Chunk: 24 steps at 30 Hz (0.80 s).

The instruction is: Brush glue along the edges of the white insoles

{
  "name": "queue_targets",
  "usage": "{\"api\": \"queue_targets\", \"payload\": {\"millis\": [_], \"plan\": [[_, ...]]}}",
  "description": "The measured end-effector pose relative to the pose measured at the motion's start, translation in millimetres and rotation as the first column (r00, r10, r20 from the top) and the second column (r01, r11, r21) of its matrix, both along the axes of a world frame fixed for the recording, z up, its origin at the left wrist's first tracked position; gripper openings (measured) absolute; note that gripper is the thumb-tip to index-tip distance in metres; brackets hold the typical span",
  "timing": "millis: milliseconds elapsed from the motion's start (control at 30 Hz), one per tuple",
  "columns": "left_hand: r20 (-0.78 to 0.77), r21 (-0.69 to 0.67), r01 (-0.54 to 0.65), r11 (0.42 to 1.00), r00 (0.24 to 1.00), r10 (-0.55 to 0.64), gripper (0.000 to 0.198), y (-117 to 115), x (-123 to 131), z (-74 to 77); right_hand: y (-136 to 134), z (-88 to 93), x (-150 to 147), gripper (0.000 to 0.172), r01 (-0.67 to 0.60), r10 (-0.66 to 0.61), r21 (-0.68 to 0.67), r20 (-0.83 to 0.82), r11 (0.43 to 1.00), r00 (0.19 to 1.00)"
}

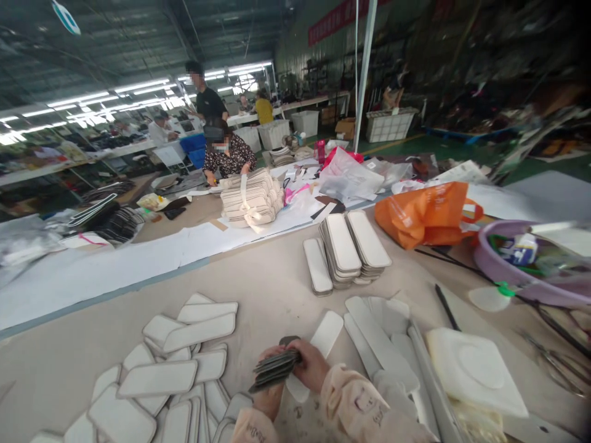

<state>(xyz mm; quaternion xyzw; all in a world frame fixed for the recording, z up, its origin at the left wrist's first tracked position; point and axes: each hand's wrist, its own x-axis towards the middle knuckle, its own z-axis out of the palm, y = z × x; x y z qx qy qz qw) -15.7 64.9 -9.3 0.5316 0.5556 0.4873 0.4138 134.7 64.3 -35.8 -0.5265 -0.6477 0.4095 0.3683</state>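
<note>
Near the bottom centre, my left hand (pixel 270 394) is closed round a fanned stack of thin dark grey pieces (pixel 277 369). My right hand (pixel 313 368) pinches the right end of the same stack. Beneath the right hand lies a white rounded strip (pixel 327 335), partly covered. To the left spreads a loose pile of white rounded rectangular panels (pixel 157 378) with grey edges. Farther ahead, similar panels stand in neat stacks (pixel 341 246). Just right of my hands, long white pieces (pixel 383 338) lie heaped in a tray-like holder.
At right are a white plastic container (pixel 475 369), scissors (pixel 554 360), a squeeze bottle (pixel 492 296), a purple basin (pixel 489 258) and an orange bag (pixel 425 215). Across the table, a person (pixel 231 154) sits behind a tied bundle of panels (pixel 253 197). Other people work farther back.
</note>
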Motion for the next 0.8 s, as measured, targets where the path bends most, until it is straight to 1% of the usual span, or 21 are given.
{"api": "queue_targets", "payload": {"millis": [67,133,200,233,267,300,333,367,400,433,467,500,533,567,667,733,800], "plan": [[-0.06,-0.081,-0.007,0.997,0.998,0.002,0.024,9.6,-0.1,2.5,3.3,7.3,0.7,0.027,0.002,-0.001,-0.045,0.027,0.999,1.0],[-0.106,-0.176,-0.102,0.979,0.991,0.084,0.025,23.6,5.0,9.2,6.3,16.8,3.0,0.034,-0.008,0.008,-0.116,0.0,0.993,1.0],[-0.1,-0.247,-0.233,0.941,0.972,0.214,0.031,41.6,16.3,18.5,7.2,21.8,7.3,0.043,0.018,-0.038,-0.175,-0.11,0.984,0.993],[-0.088,-0.28,-0.293,0.914,0.956,0.279,0.033,51.7,23.7,23.1,6.8,21.4,10.1,0.049,0.053,-0.092,-0.202,-0.19,0.978,0.978],[-0.063,-0.318,-0.331,0.889,0.943,0.328,0.035,62.1,31.6,27.2,6.0,19.3,13.1,0.053,0.101,-0.17,-0.239,-0.286,0.966,0.943],[-0.031,-0.352,-0.353,0.867,0.93,0.366,0.035,72.3,39.6,30.1,5.1,15.8,16.0,0.057,0.153,-0.266,-0.296,-0.393,0.943,0.88],[0.004,-0.379,-0.363,0.851,0.919,0.394,0.037,81.7,47.3,31.7,4.3,11.5,18.8,0.06,0.19,-0.37,-0.374,-0.5,0.908,0.783],[0.044,-0.397,-0.366,0.842,0.908,0.416,0.038,89.7,54.6,31.9,3.8,7.1,21.2,0.063,0.204,-0.472,-0.462,-0.595,0.863,0.65],[0.094,-0.409,-0.356,0.84,0.899,0.427,0.04,96.0,61.4,30.7,3.9,3.2,23.0,0.065,0.195,-0.562,-0.546,-0.662,0.815,0.496],[0.148,-0.414,-0.338,0.845,0.891,0.429,0.041,100.3,67.7,28.5,4.8,0.1,24.3,0.065,0.173,-0.631,-0.614,-0.694,0.77,0.347],[0.195,-0.416,-0.314,0.853,0.886,0.421,0.042,102.6,73.5,25.6,6.6,-1.9,25.0,0.065,0.153,-0.674,-0.658,-0.702,0.737,0.232],[0.234,-0.418,-0.292,0.86,0.88,0.413,0.042,103.2,78.9,22.6,9.2,-3.0,25.2,0.064,0.149,-0.694,-0.678,-0.701,0.72,0.163],[0.278,-0.419,-0.264,0.869,0.874,0.399,0.042,102.5,83.9,19.6,12.3,-3.5,25.2,0.064,0.163,-0.7,-0.681,-0.7,0.714,0.141],[0.319,-0.411,-0.235,0.881,0.868,0.381,0.041,101.2,88.4,17.0,15.5,-3.6,24.9,0.064,0.191,-0.699,-0.673,-0.697,0.714,0.16],[0.381,-0.357,-0.191,0.915,0.864,0.329,0.038,99.2,97.8,10.3,21.7,-4.3,24.3,0.064,0.287,-0.672,-0.608,-0.668,0.74,0.319],[0.354,-0.333,-0.185,0.925,0.884,0.304,0.037,103.2,100.3,4.8,21.4,-6.2,24.5,0.066,0.296,-0.635,-0.562,-0.665,0.772,0.392],[0.287,-0.328,-0.181,0.927,0.916,0.281,0.037,111.9,100.8,-3.5,20.2,-8.2,25.1,0.065,0.273,-0.576,-0.508,-0.71,0.817,0.404]]}}
